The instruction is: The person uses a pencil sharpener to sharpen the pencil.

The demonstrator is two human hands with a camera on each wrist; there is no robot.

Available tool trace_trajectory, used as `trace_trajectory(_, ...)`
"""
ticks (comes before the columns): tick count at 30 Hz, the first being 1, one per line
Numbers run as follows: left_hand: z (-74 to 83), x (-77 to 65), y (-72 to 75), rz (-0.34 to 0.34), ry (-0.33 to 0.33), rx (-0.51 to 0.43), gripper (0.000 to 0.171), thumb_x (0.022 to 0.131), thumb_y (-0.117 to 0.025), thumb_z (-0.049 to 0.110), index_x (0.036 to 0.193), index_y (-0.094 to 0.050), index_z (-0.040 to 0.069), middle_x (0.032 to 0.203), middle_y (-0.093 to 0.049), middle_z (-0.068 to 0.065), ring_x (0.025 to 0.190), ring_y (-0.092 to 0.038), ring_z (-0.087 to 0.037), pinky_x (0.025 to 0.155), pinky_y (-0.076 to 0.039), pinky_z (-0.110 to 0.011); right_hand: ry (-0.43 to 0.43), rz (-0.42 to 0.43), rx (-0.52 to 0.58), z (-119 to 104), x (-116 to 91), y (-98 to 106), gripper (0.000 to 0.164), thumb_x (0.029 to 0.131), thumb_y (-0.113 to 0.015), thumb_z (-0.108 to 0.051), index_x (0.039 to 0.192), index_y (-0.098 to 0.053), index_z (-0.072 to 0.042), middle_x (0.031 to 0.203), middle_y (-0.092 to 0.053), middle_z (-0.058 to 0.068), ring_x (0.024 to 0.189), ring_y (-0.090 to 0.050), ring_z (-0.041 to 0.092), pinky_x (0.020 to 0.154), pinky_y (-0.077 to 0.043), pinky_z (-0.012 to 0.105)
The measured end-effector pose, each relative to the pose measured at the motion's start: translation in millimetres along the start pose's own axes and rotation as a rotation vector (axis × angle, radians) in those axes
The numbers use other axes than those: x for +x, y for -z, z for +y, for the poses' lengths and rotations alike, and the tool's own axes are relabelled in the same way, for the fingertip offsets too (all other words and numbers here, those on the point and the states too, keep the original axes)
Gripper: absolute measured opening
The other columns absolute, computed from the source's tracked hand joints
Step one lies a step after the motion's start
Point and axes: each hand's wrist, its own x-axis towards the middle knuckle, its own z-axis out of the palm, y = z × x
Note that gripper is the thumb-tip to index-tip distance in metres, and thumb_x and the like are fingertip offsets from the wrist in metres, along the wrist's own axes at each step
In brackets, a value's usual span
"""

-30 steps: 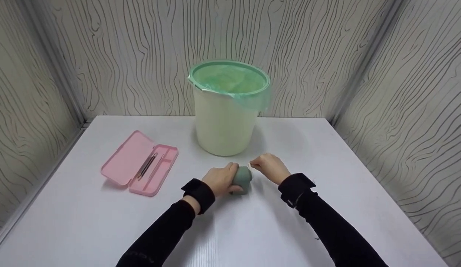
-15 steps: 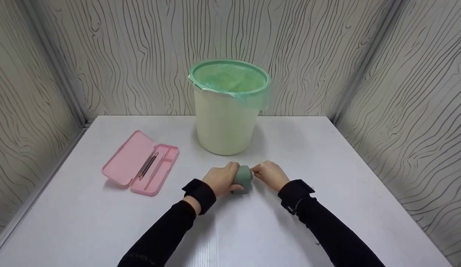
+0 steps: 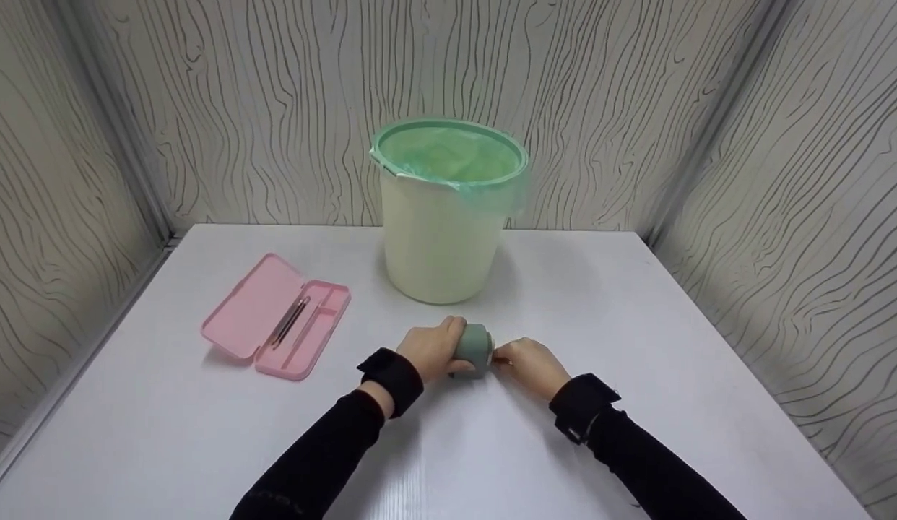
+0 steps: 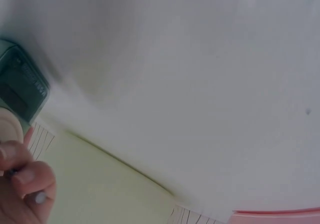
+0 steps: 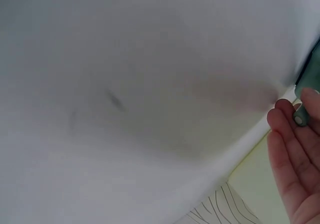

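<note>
In the head view my left hand (image 3: 430,350) grips a small green crank pencil sharpener (image 3: 473,350) near the middle of the white table, thumb and fingers wrapped round its body. My right hand (image 3: 529,366) is at the sharpener's right side and pinches the crank knob (image 5: 301,116) between thumb and fingers. A cream disc (image 4: 9,126) shows on the crank side of the sharpener in the left wrist view, and lettering runs along its dark green face. Whatever sits on the sharpener's far side is hidden behind my left hand.
A pale green bin (image 3: 441,238) with a bag liner stands just beyond my hands. On the left lies an open pink pencil case (image 3: 257,307) with slim dark pencils (image 3: 291,321) inside. Patterned walls (image 3: 275,108) enclose the table (image 3: 167,433) at the back and both sides.
My right hand has swung downward along the sharpener's right side, toward me, turning the crank. My left hand and the sharpener have stayed nearly in place.
</note>
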Motion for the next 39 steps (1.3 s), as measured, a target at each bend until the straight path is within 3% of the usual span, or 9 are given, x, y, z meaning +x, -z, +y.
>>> trace_trajectory(10,5.4,0.9,-0.5,-0.021,0.007,-0.011,0.063,0.091,-0.07,0.055,0.128,-0.048,0.009,0.109,-0.066,-0.005,0.075,-0.069,-0.018,0.063,-0.056,-0.034,0.062,0.005,-0.095,-3.2,-14.1,3.6,0.011,0.089,-0.073,-0.008,0.097,-0.081,-0.009,0.089,-0.08,0.005,0.083,-0.075,0.022,0.076,-0.059,0.035)
trace_trajectory(24,5.8,4.3,6.4,-0.057,0.038,-0.034,0.062,0.091,-0.071,0.053,0.127,-0.05,0.008,0.108,-0.065,-0.006,0.079,-0.07,-0.02,0.068,-0.058,-0.035,0.126,0.005,-0.048,-8.0,-20.8,24.5,0.006,0.092,-0.072,-0.008,0.095,-0.077,-0.006,0.087,-0.079,0.004,0.081,-0.073,0.02,0.073,-0.058,0.033)
trace_trajectory(39,-0.1,3.3,7.3,-0.052,-0.022,-0.023,0.065,0.093,-0.069,0.053,0.131,-0.049,0.004,0.11,-0.065,-0.009,0.076,-0.069,-0.021,0.068,-0.059,-0.035,0.205,0.069,-0.055,-9.6,-16.0,50.7,0.005,0.094,-0.071,-0.01,0.091,-0.074,-0.009,0.081,-0.076,0.001,0.073,-0.067,0.015,0.066,-0.053,0.027)
